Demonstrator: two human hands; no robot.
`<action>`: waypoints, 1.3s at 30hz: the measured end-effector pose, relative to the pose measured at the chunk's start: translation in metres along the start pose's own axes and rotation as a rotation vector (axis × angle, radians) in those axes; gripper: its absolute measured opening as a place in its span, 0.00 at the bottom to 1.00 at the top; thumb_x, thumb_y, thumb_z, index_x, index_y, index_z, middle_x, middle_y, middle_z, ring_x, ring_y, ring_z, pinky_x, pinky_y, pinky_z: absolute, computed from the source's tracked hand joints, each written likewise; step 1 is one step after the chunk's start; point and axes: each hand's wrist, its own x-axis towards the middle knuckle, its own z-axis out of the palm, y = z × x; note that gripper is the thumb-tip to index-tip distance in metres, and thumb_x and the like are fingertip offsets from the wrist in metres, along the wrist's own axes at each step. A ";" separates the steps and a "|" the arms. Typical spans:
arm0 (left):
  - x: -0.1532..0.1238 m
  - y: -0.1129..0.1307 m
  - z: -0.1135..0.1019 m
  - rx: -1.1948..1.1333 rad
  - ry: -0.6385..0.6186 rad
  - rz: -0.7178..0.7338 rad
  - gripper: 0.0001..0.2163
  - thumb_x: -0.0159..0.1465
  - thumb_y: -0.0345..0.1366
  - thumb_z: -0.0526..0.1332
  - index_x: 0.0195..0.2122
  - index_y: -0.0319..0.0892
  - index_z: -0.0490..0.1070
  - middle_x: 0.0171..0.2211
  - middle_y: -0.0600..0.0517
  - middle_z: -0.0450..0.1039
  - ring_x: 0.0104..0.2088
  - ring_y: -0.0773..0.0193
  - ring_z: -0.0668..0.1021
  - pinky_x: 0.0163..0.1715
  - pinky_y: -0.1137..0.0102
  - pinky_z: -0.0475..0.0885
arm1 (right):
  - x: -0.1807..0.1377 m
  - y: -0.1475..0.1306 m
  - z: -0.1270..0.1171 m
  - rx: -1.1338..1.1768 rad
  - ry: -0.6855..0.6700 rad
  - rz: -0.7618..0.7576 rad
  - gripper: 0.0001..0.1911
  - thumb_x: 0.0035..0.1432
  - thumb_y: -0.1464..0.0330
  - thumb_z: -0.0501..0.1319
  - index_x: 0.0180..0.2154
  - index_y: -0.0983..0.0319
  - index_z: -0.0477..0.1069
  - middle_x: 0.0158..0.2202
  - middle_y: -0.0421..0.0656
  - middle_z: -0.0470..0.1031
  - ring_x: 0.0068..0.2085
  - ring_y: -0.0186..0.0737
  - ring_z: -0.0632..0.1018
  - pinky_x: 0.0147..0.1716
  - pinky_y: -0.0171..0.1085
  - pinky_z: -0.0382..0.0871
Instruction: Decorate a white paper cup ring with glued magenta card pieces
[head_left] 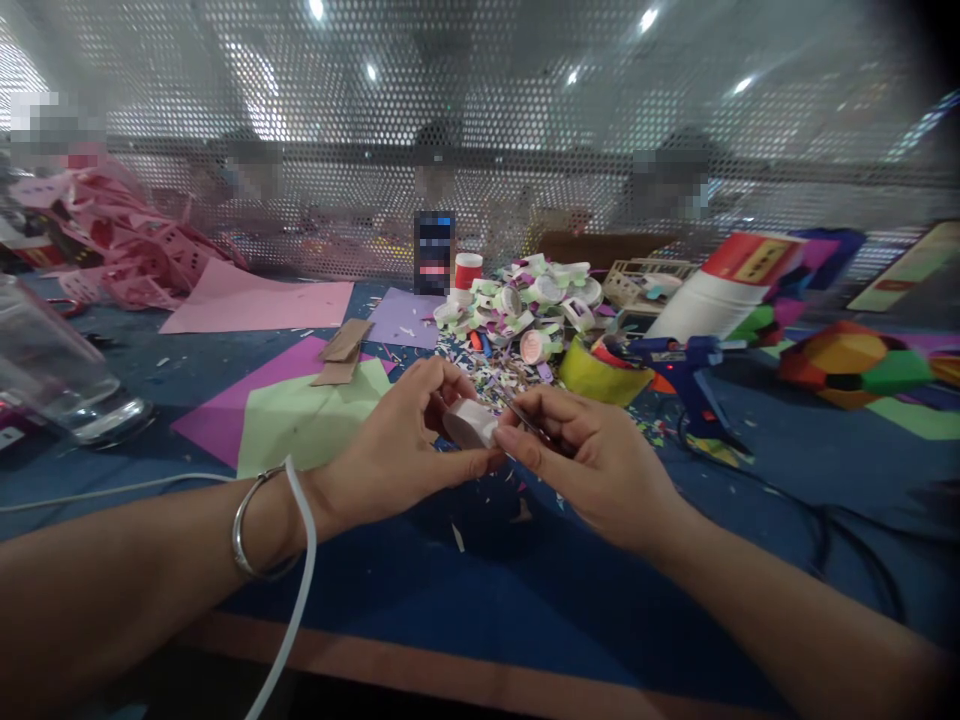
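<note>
A perforated metal screen [360, 110] stretches across the background, and in front of it you have a blue-topped table [480, 640] crowded with paper. Near the middle, above the tabletop, is the small white piece [469, 424], its rounded face turned toward your left side. Your left hand [401, 430] grasps it, with the fingers curled behind it and the thumb reaching along below. Your right hand [592, 455] pinches a thin dark tool [531, 420] between thumb and fingers, its fingertips up against the right end of the white piece; what kind of tool it is, you cannot tell from here. A silver bangle [238, 535] circles your left wrist, with a white cord [304, 590] hanging over the same wrist. Just beyond your hands, tiny paper scraps [499, 380] litter the table, and behind those sits a heap of small paper rounds [525, 300] in white, pale green and purple. To the right of the heap stand a yellow-green curved strip [600, 375], a blue glue gun [697, 390] and a tilted white-and-red cup [712, 300]. To the left lie a pale green sheet [300, 425], partly over a magenta sheet [225, 410], and a folded brown card [345, 352].
</note>
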 end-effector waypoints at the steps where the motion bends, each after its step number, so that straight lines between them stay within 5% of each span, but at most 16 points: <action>1: 0.000 0.001 0.000 0.003 -0.007 -0.001 0.20 0.56 0.41 0.72 0.42 0.44 0.62 0.35 0.54 0.68 0.32 0.66 0.73 0.29 0.69 0.71 | 0.000 0.000 0.000 -0.028 0.009 -0.015 0.11 0.64 0.61 0.61 0.33 0.61 0.68 0.26 0.37 0.66 0.27 0.33 0.67 0.26 0.33 0.62; 15: 0.001 -0.001 -0.001 0.138 -0.025 0.063 0.19 0.57 0.40 0.69 0.44 0.43 0.63 0.38 0.50 0.71 0.36 0.62 0.72 0.33 0.66 0.70 | -0.001 0.000 0.001 -0.155 0.018 -0.089 0.07 0.59 0.70 0.61 0.29 0.60 0.65 0.21 0.33 0.63 0.22 0.28 0.62 0.21 0.32 0.55; 27: -0.001 0.012 -0.004 0.458 0.023 0.274 0.12 0.55 0.31 0.67 0.35 0.43 0.63 0.38 0.52 0.66 0.39 0.61 0.70 0.36 0.67 0.67 | -0.003 -0.002 0.005 -0.249 0.056 -0.129 0.04 0.52 0.72 0.60 0.28 0.60 0.65 0.20 0.32 0.62 0.21 0.28 0.62 0.21 0.33 0.54; 32: 0.001 0.013 -0.007 0.393 -0.007 0.114 0.06 0.59 0.34 0.64 0.32 0.43 0.66 0.32 0.52 0.70 0.34 0.62 0.73 0.32 0.67 0.67 | 0.000 0.002 0.002 -0.267 0.137 -0.093 0.05 0.53 0.70 0.61 0.27 0.60 0.65 0.20 0.33 0.62 0.22 0.29 0.62 0.22 0.33 0.55; 36: 0.004 0.010 -0.007 0.168 -0.108 -0.120 0.09 0.62 0.37 0.63 0.41 0.45 0.66 0.25 0.57 0.71 0.25 0.65 0.73 0.24 0.70 0.66 | 0.004 0.004 -0.002 -0.152 0.140 -0.028 0.06 0.56 0.67 0.62 0.28 0.61 0.67 0.22 0.35 0.65 0.24 0.31 0.64 0.24 0.33 0.57; 39: 0.005 0.009 -0.005 0.090 -0.134 -0.132 0.12 0.62 0.38 0.64 0.45 0.44 0.65 0.32 0.54 0.75 0.30 0.64 0.77 0.28 0.69 0.70 | 0.006 0.005 -0.002 -0.076 0.082 -0.002 0.08 0.56 0.66 0.62 0.27 0.61 0.67 0.21 0.34 0.62 0.24 0.30 0.62 0.23 0.33 0.55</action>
